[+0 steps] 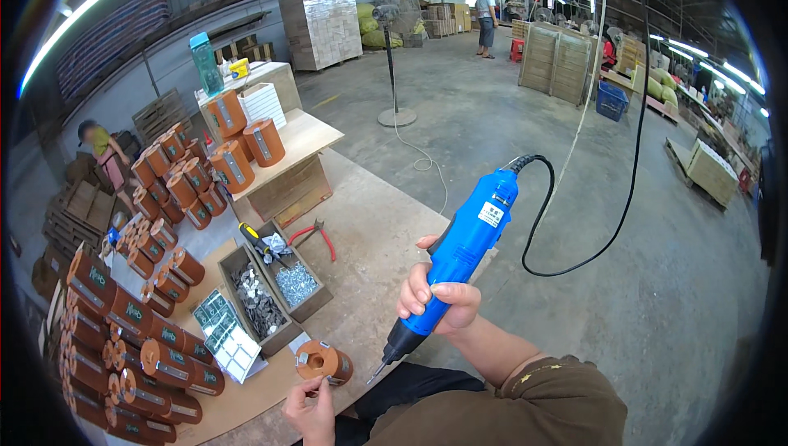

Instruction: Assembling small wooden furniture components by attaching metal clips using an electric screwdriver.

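My right hand is wrapped round a blue electric screwdriver. Its black nose and thin bit slant down to the left, and the bit tip is just right of a brown wooden cylinder. That cylinder stands at the table's near edge, with a hole in its top and small metal pieces at its rim. My left hand pinches at the cylinder's near rim; what lies between the fingertips is too small to name. A black cord curves from the screwdriver's top end and up out of view.
Left of the cylinder are a wooden box of dark metal pieces, a box of silver screws, red-handled pliers and a sticker sheet. Many brown cylinders are stacked further left. A fan and a person stand beyond.
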`<state>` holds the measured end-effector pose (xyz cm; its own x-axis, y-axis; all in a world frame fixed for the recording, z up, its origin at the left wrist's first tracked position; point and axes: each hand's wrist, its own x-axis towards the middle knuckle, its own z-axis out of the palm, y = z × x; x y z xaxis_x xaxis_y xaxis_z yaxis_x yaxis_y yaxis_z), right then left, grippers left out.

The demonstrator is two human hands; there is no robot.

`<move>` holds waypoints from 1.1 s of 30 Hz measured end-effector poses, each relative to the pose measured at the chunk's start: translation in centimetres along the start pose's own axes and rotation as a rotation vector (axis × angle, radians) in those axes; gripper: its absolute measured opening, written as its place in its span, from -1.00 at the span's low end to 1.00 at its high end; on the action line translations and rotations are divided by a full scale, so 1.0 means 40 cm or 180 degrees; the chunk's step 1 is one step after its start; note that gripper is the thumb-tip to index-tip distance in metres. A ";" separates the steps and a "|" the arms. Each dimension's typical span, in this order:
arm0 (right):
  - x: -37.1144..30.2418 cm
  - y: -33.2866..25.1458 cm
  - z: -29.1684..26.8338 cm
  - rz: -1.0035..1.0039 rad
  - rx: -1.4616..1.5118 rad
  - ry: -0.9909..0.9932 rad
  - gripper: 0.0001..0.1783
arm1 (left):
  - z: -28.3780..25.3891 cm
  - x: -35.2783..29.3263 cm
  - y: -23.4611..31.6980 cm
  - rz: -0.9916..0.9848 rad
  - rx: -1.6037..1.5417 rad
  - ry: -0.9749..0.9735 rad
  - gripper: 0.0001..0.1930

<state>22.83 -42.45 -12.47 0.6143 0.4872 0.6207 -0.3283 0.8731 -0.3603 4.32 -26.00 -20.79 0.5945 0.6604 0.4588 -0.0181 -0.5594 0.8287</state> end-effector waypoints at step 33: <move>-0.017 0.028 0.026 -0.0062 -0.0420 0.0228 -0.35 | 0.000 0.057 -0.086 0.0924 0.0973 -0.0335 -0.94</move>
<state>21.30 -41.78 -12.59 0.6708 0.4636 0.5788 -0.2216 0.8701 -0.4402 5.72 -22.58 -22.59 0.6789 0.4080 0.6104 0.0330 -0.8475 0.5298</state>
